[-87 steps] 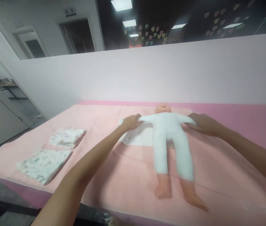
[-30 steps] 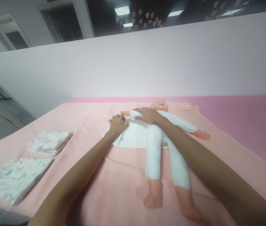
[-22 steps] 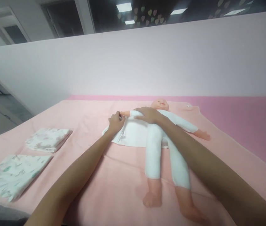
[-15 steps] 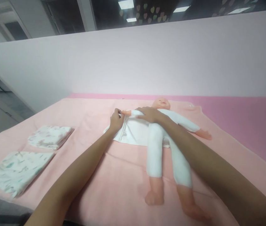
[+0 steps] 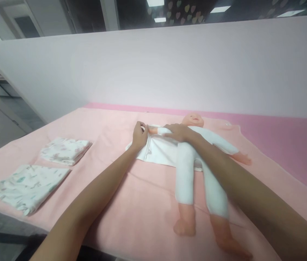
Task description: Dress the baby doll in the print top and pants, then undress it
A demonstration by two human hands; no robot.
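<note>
A baby doll (image 5: 197, 170) in a white one-piece suit lies on its back on a pink blanket (image 5: 142, 203), head toward the wall. Under its left side lies a spread white garment (image 5: 159, 154) with snaps along its edge. My left hand (image 5: 139, 136) is closed, pinching the garment's edge next to the doll's small hand. My right hand (image 5: 176, 132) reaches across the doll's body and rests fingers-down on the doll's sleeved arm, pressing it.
Two folded patterned cloths (image 5: 65, 150) (image 5: 29, 186) lie on the blanket's left part. A pale wall (image 5: 170, 69) stands right behind the table. A brighter pink cover (image 5: 292, 134) shows at the right, beyond the blanket's edge.
My right hand has crossed from the doll's far arm to its near arm. My left hand has lifted and pinched the white garment's edge by the doll's hand. The view shifted slightly.
</note>
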